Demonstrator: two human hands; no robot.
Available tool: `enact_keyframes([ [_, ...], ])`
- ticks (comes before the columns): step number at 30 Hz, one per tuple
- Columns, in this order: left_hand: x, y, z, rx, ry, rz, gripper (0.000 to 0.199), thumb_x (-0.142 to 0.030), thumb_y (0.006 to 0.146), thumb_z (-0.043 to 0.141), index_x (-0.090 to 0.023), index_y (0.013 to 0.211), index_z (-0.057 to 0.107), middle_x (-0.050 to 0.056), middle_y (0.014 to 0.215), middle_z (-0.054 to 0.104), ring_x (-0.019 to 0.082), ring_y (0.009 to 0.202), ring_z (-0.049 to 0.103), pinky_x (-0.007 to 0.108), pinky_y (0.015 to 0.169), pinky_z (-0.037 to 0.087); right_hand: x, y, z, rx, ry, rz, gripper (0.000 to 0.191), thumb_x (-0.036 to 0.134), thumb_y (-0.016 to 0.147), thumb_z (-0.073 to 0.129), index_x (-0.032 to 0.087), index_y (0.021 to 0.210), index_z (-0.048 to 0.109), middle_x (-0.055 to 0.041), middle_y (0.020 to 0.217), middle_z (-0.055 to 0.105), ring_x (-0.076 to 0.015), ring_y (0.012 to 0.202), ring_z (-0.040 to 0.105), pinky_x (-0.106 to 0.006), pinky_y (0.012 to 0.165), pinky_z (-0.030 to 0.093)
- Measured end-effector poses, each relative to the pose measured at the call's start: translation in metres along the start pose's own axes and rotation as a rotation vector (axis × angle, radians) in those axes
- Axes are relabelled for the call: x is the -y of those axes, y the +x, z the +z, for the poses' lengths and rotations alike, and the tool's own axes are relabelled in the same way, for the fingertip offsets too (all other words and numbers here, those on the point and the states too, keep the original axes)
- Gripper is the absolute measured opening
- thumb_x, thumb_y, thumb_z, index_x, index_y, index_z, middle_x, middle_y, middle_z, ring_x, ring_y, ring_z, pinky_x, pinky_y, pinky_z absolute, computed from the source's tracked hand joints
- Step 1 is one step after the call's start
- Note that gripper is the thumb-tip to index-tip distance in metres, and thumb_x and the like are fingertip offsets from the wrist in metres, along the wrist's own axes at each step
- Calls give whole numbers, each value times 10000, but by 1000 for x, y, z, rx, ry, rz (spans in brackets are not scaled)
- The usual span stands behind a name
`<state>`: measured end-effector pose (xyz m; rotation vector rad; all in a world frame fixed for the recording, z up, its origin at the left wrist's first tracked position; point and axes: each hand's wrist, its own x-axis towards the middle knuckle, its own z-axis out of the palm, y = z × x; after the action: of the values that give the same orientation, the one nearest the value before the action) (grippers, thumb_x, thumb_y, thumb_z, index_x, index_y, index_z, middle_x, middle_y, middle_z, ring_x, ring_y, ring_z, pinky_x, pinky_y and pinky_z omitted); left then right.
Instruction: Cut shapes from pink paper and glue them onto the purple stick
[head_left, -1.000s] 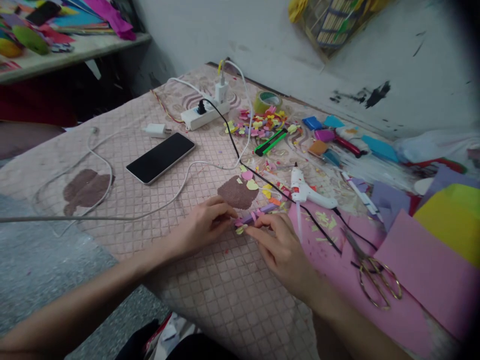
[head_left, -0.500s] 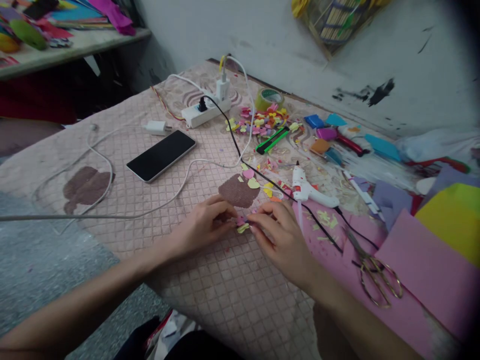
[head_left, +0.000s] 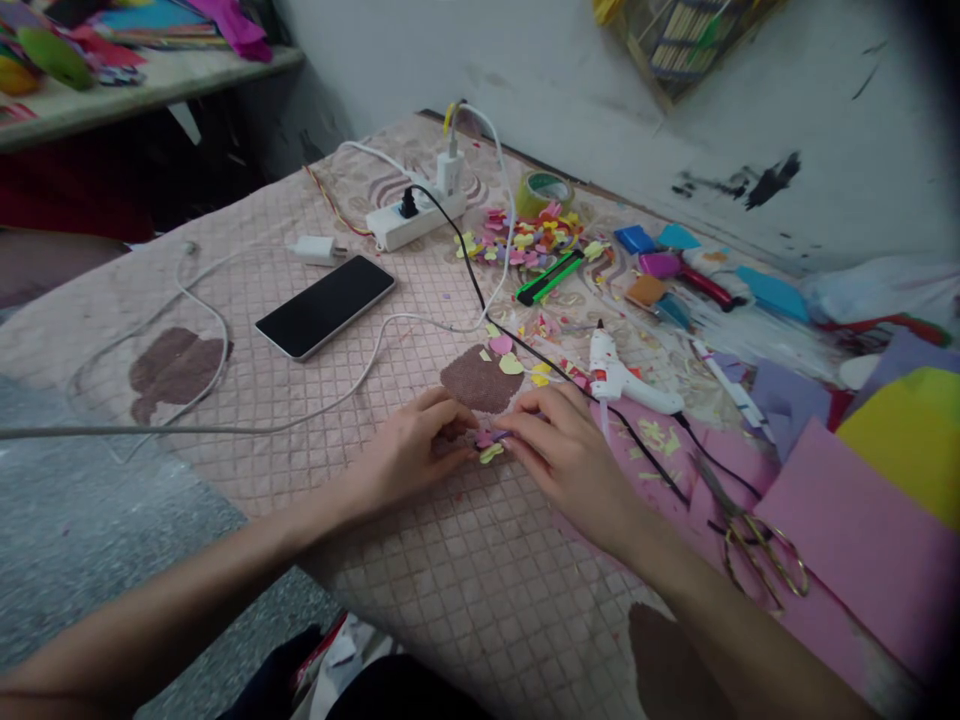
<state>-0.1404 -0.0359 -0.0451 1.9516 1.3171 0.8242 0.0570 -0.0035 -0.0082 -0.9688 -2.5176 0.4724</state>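
My left hand point(head_left: 431, 437) pinches the left side of a small pink foam flower point(head_left: 484, 438) low over the table. From the other side, my right hand point(head_left: 551, 440) closes thumb and forefinger on a thin purple foam piece point(head_left: 501, 434) that meets the flower. A pale yellow foam cutout point(head_left: 491, 454) lies just below, between the fingertips; whether it is joined to the pink one I cannot tell. Beyond the hands, a pink cutout point(head_left: 500, 345) and a yellow one point(head_left: 511, 364) rest by a brown patch point(head_left: 480, 380) of the tablecloth.
A white glue gun point(head_left: 619, 375) with its cord lies right of my hands, near gold-handled scissors point(head_left: 757, 550) and foam sheets point(head_left: 840, 530). Farther back are a green cutter point(head_left: 550, 278), a heap of foam flowers point(head_left: 525, 237), a power strip point(head_left: 412, 220) and a phone point(head_left: 326, 306).
The view has shifted slightly. My hands stay together over the foam pieces, and more of the purple piece shows at my right fingertips.
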Motion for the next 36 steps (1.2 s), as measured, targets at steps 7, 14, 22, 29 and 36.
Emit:
enact_keyframes([
  [7, 0, 1, 2, 8, 33, 0, 117, -197, 819, 562, -160, 924, 597, 41, 893, 531, 111, 734, 524, 243, 647, 456, 3, 9, -4, 136, -97, -61, 149, 93, 854, 505, 147, 878, 643, -69, 892, 546, -201, 894, 447, -343, 791, 423],
  [14, -1, 1, 1, 11, 26, -9, 107, -194, 823, 554, -155, 914, 596, 37, 881, 530, 108, 725, 524, 231, 630, 447, 1, 10, -3, 175, -140, -96, 161, 78, 852, 494, 171, 839, 624, -57, 868, 544, -199, 889, 438, -337, 776, 421],
  [22, -2, 1, 1, 8, 6, 10, 100, -170, 823, 544, -161, 909, 592, 36, 881, 531, 109, 730, 523, 227, 622, 448, 1, 12, -2, 191, -178, -124, 146, 87, 851, 502, 164, 806, 617, -60, 858, 550, -201, 887, 440, -337, 770, 420],
  [29, -1, 1, 1, 5, -8, 19, 108, -206, 839, 529, -159, 915, 589, 43, 887, 529, 120, 754, 528, 246, 649, 460, 1, 12, -1, 206, -194, -123, 155, 82, 854, 494, 162, 821, 622, -61, 861, 551, -202, 887, 440, -339, 771, 416],
  [36, -1, 0, 1, 16, 3, 4, 104, -205, 840, 531, -156, 911, 589, 39, 877, 525, 112, 732, 521, 238, 635, 449, 1, 12, 0, 197, -185, -123, 163, 76, 853, 486, 167, 815, 616, -61, 851, 551, -204, 881, 443, -344, 767, 415],
])
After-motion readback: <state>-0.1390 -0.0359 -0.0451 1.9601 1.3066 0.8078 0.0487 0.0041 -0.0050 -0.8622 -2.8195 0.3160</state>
